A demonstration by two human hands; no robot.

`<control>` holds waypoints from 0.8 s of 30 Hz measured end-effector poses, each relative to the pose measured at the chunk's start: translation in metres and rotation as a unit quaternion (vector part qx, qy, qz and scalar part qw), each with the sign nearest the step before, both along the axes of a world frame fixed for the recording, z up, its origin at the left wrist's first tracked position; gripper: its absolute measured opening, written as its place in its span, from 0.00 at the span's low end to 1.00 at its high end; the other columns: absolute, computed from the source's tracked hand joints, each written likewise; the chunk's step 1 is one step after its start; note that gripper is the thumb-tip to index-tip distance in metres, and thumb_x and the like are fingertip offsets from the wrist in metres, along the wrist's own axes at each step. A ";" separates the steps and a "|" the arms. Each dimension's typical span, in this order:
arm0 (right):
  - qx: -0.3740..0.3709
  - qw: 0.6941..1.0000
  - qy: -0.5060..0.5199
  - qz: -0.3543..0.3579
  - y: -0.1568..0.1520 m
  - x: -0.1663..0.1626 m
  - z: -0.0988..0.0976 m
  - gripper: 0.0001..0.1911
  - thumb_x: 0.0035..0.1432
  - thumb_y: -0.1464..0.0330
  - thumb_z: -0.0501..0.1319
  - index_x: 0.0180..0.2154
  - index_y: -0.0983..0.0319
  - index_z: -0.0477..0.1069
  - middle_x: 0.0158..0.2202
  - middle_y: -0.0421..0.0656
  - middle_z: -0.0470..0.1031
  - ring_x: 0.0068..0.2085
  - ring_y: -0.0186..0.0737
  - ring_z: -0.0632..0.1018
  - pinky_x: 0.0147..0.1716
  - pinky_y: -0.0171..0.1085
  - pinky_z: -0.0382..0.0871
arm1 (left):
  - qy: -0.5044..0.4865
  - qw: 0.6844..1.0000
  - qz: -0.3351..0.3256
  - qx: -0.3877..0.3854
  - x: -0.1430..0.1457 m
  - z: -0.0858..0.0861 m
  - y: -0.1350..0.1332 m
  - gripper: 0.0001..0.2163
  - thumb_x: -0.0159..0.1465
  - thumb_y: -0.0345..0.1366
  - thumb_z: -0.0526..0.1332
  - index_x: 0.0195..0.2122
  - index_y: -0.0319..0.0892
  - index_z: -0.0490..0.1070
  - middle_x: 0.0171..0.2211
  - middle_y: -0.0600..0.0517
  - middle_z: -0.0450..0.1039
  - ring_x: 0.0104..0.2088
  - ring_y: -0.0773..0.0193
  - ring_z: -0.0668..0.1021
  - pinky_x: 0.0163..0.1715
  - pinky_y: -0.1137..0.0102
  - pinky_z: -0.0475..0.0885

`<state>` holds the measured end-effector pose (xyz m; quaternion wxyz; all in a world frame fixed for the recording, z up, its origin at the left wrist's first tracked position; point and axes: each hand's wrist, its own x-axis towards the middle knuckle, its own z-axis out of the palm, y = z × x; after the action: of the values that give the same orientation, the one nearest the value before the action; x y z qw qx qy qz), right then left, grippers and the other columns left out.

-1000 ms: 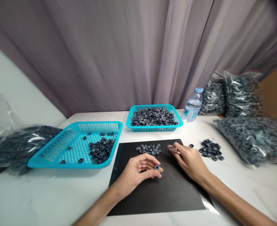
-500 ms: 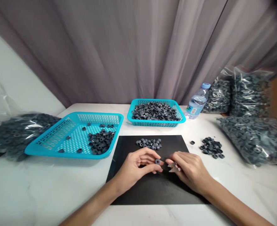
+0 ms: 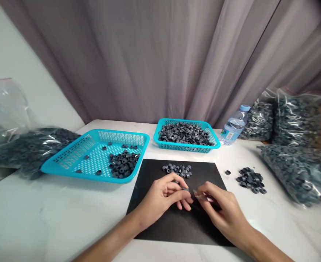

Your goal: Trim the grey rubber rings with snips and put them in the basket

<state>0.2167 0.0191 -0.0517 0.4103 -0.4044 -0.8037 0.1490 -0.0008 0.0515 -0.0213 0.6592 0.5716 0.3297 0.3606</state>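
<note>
My left hand (image 3: 163, 198) rests on a black mat (image 3: 155, 225) and pinches a small grey ring (image 3: 185, 189) between thumb and fingertips. My right hand (image 3: 220, 213) is closed around a small thin metal tool (image 3: 201, 194) whose tip points at the ring; the two hands almost touch. A small heap of grey rings (image 3: 177, 170) lies on the mat just beyond my fingers.
A tilted turquoise basket (image 3: 67, 160) with some rings sits at the left, a fuller turquoise basket (image 3: 160, 140) behind the mat. Loose rings (image 3: 251, 179) lie right of the mat. A water bottle (image 3: 234, 125) and plastic bags of rings (image 3: 299, 171) stand at the right, another bag (image 3: 26, 145) at the left.
My right hand came from the far side of the mat toward my left hand, and the tool tip has closed in on the ring. The view shifted slightly left.
</note>
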 end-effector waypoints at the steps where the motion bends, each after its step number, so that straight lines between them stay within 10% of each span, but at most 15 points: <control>1: 0.021 1.000 -0.003 0.008 -0.002 0.000 0.001 0.06 0.70 0.74 0.54 0.41 0.58 0.65 0.29 0.37 0.69 0.26 0.33 0.68 0.26 0.33 0.62 | 0.003 1.000 -0.002 -0.002 0.000 0.000 -0.001 0.12 0.64 0.41 0.71 0.38 0.39 0.73 0.29 0.49 0.83 0.28 0.65 0.83 0.29 0.74 0.73; 9: 0.186 0.980 -0.075 0.010 -0.012 -0.004 0.000 0.13 0.68 0.71 0.62 0.52 0.61 0.66 0.25 0.36 0.71 0.22 0.33 0.70 0.24 0.34 0.63 | 0.026 0.999 -0.010 -0.039 0.001 0.009 -0.005 0.11 0.61 0.41 0.72 0.37 0.37 0.80 0.31 0.50 0.81 0.30 0.66 0.80 0.34 0.73 0.74; 24: 0.153 0.984 -0.087 -0.011 -0.004 -0.006 0.006 0.13 0.69 0.71 0.54 0.54 0.63 0.64 0.22 0.34 0.71 0.19 0.32 0.70 0.21 0.31 0.63 | 0.020 0.995 -0.075 -0.057 0.002 0.012 -0.001 0.12 0.70 0.43 0.63 0.37 0.39 0.75 0.34 0.45 0.85 0.37 0.60 0.85 0.37 0.71 0.77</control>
<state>0.2104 0.0153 -0.0458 0.3972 -0.3571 -0.8452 -0.0161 0.0010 0.0507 -0.0091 0.7090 0.5634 0.3192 0.2794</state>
